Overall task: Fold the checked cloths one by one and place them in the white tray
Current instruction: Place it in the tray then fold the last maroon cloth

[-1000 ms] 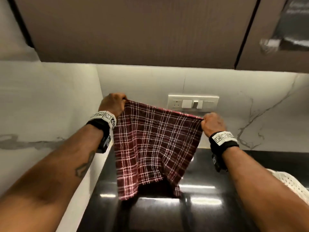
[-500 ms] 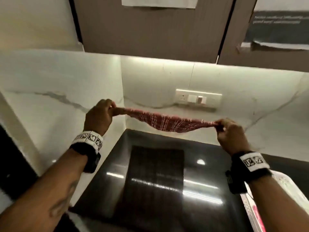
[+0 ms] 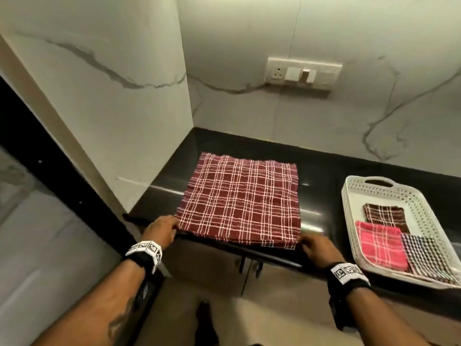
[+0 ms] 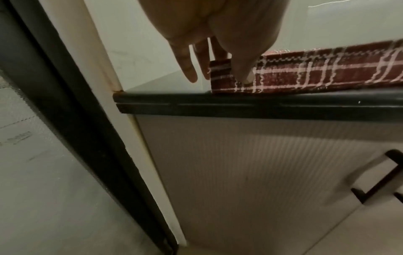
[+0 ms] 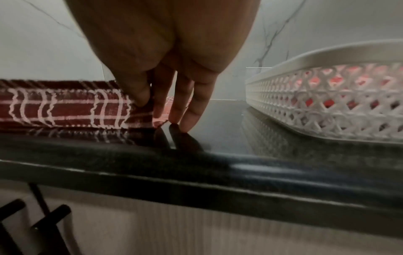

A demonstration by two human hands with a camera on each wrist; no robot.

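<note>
Left hand [image 3: 162,231] pinches maroon checked cloth's [image 3: 239,201] near-left corner, forearm outstretched | right hand [image 3: 318,249] pinches near-right corner, spare fingertips [image 5: 187,124] on black countertop [image 3: 321,171] | cloth lies flat | white tray [image 3: 349,211] right, holding three folded cloths [image 3: 381,243]

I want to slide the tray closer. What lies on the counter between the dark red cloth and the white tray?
Only bare black counter, seen from the head view, between the dark red cloth and white tray.
</note>
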